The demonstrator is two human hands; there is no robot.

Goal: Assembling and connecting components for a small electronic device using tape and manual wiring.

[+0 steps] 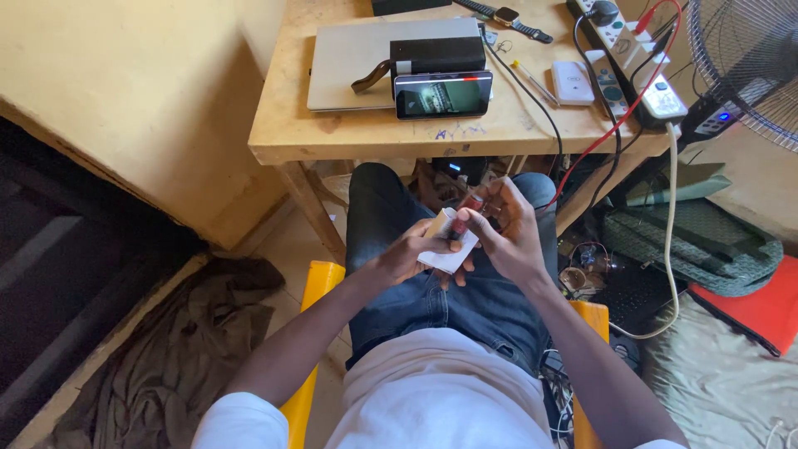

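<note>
The left hand (407, 254) holds a white paper (447, 254) (folded). The right hand (509, 229) pinches a small red tube (465, 214) against it, wiping; steady grip needed.

One view only, head cam, worn on the person, looking steeply down and fwd over chest and lap. Nearest: white shirt at 6 o'clock, then jeans, yellow chair (312, 333) edges either side. Both hands, left hand (411, 254) and right hand (507, 233), sit just abt frame centre, close to the lens. Wooden table (332, 137) fills 12 o'clock, farther off, its top seen from above at a slant. Fan (744, 58) cut off at 2 o'clock; dark cloth (187, 349) on floor at 8 o'clock. No 2nd view, so no shared area.
</note>
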